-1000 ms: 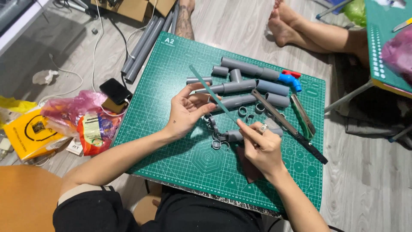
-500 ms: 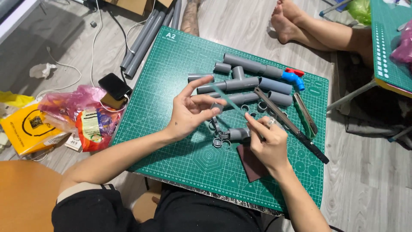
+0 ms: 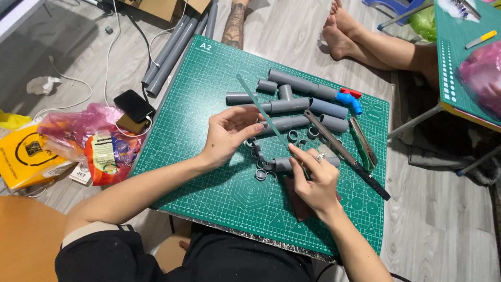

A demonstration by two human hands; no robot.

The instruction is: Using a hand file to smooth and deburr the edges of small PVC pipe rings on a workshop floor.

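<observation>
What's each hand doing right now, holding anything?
Left hand: fingertips closed on the thin blade strip.
Right hand: closed, pinching the strip's lower end above the grey pipe piece.

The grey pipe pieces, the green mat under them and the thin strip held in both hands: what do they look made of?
Grey pipe pieces: likely rigid plastic, matte, uniform grey with moulded elbow and tee joints.
Green mat: seemingly a rubbery plastic cutting mat, dull surface with a printed grid.
Thin strip, between left hand and right hand: flat, narrow, pale grey-green; metal or plastic, too thin to tell.
</observation>
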